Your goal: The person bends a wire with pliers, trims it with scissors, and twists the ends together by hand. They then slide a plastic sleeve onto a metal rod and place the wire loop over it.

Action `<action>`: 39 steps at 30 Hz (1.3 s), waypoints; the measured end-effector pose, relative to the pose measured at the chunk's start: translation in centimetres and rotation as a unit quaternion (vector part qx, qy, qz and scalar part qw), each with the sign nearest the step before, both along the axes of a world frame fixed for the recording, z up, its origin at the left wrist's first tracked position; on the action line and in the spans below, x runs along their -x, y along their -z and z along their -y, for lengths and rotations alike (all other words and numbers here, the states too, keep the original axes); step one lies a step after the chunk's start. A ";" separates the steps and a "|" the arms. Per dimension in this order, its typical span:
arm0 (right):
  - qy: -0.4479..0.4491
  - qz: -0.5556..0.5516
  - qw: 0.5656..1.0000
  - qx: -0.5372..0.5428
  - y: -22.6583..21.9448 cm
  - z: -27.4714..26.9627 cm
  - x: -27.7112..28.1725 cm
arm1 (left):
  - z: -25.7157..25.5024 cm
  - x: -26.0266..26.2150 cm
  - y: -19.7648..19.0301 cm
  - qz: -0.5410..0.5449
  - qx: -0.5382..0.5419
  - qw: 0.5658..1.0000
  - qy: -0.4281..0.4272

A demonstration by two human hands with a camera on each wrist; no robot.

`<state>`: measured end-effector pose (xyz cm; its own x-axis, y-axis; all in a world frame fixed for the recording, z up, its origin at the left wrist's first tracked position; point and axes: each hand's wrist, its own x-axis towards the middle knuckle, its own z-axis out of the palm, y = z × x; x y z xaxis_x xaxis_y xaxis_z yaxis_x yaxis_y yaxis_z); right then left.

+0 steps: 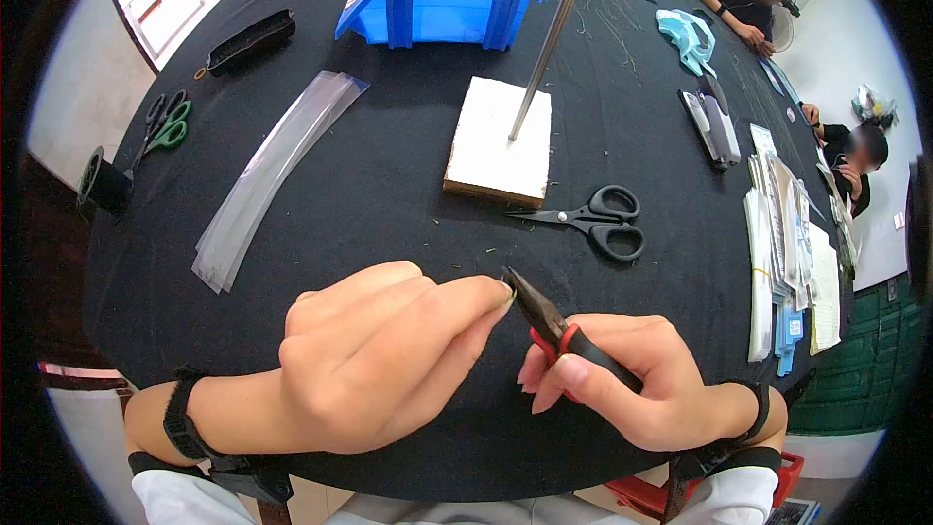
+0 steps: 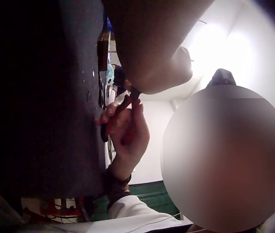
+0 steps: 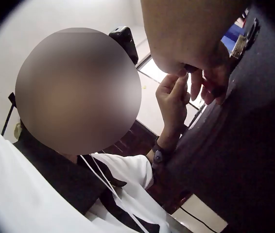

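Observation:
My right hand (image 1: pixel 632 379) holds needle-nose pliers (image 1: pixel 540 307) with red and black handles, their jaws pointing up and left. The tips of the pliers meet the fingertips of my left hand (image 1: pixel 379 360), where thumb and forefinger pinch a tiny thin piece (image 1: pixel 513 296). Too little of that piece shows to tell what it is. In the left wrist view the red handles (image 2: pixel 129 128) lie across the right palm. Just beyond the hands are black scissors (image 1: pixel 593 222) and a white-topped block (image 1: pixel 496 136) with a metal rod (image 1: pixel 549 49) standing on it.
On the black-clothed table (image 1: pixel 389 204) are clear plastic strips (image 1: pixel 277 175), a blue bin (image 1: pixel 442 0), green-handled scissors (image 1: pixel 170 126), a black spool (image 1: pixel 105 183) and a stapler (image 1: pixel 714 122). Stacked packets (image 1: pixel 777 253) lie at the right. Two other people sit at the far right.

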<state>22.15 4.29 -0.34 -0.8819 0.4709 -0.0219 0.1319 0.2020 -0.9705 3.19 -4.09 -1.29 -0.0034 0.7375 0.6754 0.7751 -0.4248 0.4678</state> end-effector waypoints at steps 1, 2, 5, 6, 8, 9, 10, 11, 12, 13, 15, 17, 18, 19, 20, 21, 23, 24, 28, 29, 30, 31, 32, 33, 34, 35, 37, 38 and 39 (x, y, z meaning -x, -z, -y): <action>0.000 0.006 1.000 0.002 -0.2 0.0 0.0 | 0.0 0.0 0.1 -0.001 -0.004 1.000 0.000; -0.001 0.011 1.000 0.003 -0.3 0.1 0.0 | 0.0 0.1 0.1 -0.002 -0.009 1.000 0.001; -0.009 -0.018 1.000 -0.013 0.0 0.2 -0.1 | 0.0 0.1 0.0 0.005 -0.005 1.000 0.002; -0.011 -0.014 1.000 -0.015 0.0 0.2 -0.1 | 0.0 0.1 0.0 0.004 -0.004 1.000 0.001; -0.014 -0.008 1.000 -0.019 -0.2 0.1 -0.1 | 0.0 0.1 -0.1 0.004 -0.002 1.000 0.000; -0.014 -0.008 1.000 -0.026 -0.2 0.1 -0.1 | 0.0 0.1 0.0 0.005 -0.001 1.000 0.000; -0.014 -0.007 0.999 -0.032 -0.1 0.1 -0.1 | 0.0 0.0 0.0 0.007 0.000 1.000 -0.001; -0.014 -0.007 0.999 -0.038 -0.1 0.1 -0.1 | 0.0 0.0 0.0 0.009 0.003 1.000 0.001; -0.011 -0.005 0.999 -0.046 -0.1 0.1 -0.1 | 0.0 0.0 0.0 0.012 0.006 1.000 0.002; -0.008 -0.003 0.998 -0.055 -0.1 0.0 -0.1 | 0.0 0.1 -0.1 0.015 0.012 1.000 0.004; 0.002 -0.003 0.998 -0.065 -0.1 0.1 -0.1 | 0.0 0.1 -0.1 0.035 0.030 0.999 0.008; 0.018 -0.007 0.998 -0.067 -0.1 0.2 0.0 | 0.0 0.1 0.0 0.070 0.053 0.996 0.011; 0.015 -0.004 0.998 -0.068 -0.1 0.1 0.0 | 0.1 0.1 -0.2 0.092 0.085 0.992 0.011; 0.012 0.000 0.998 -0.068 -0.1 0.1 -0.1 | 0.3 0.1 -0.5 0.114 0.117 0.986 0.011; 0.009 0.003 0.998 -0.069 -0.1 0.0 -0.2 | 0.4 0.1 -0.6 0.136 0.149 0.979 0.010; 0.008 0.007 0.997 -0.071 -0.1 0.0 -0.2 | 0.5 0.1 -0.7 0.159 0.160 0.974 0.015; 0.006 0.013 0.997 -0.074 -0.1 0.0 -0.2 | 0.6 0.1 -0.7 0.205 0.183 0.961 0.025; 0.012 0.012 0.997 -0.072 -0.2 0.0 -0.1 | 0.6 0.0 -0.8 0.258 0.209 0.943 0.027; 0.035 -0.014 0.993 -0.114 0.3 0.2 0.1 | 0.3 -0.3 -0.8 0.416 0.262 0.870 0.038; 0.040 -0.026 0.989 -0.137 0.4 0.2 0.1 | 0.2 -0.4 -0.7 0.442 0.263 0.856 0.042; 0.036 -0.024 0.989 -0.143 0.4 0.2 0.1 | 0.2 -0.4 -0.7 0.453 0.271 0.848 0.043; 0.032 -0.022 0.988 -0.149 0.4 0.1 0.2 | 0.2 -0.4 -0.8 0.463 0.278 0.840 0.043; 0.028 -0.020 0.987 -0.155 0.4 0.0 0.2 | 0.2 -0.4 -0.9 0.473 0.286 0.832 0.044; 0.034 -0.022 0.986 -0.163 0.5 0.1 0.2 | 0.2 -0.4 -1.0 0.477 0.294 0.827 0.041; 0.039 -0.024 0.984 -0.171 0.5 0.1 0.2 | 0.2 -0.4 -1.2 0.480 0.302 0.823 0.037; 0.044 -0.027 0.983 -0.178 0.6 0.2 0.3 | 0.2 -0.4 -1.3 0.484 0.309 0.818 0.034; 0.045 -0.020 0.980 -0.194 0.6 0.2 0.4 | 0.2 -0.3 -1.4 0.498 0.322 0.804 0.030; 0.046 -0.017 0.978 -0.202 0.6 0.1 0.4 | 0.2 -0.3 -1.5 0.505 0.329 0.797 0.028; 0.046 -0.018 0.978 -0.201 0.6 0.2 0.4 | 0.2 -0.3 -1.4 0.505 0.325 0.799 0.029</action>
<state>21.78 4.13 -0.99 -0.8322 0.5121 0.2125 0.1339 0.5575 -0.8193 3.48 -4.25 0.14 -0.2571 0.9503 -0.1755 -0.1496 0.1402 0.9788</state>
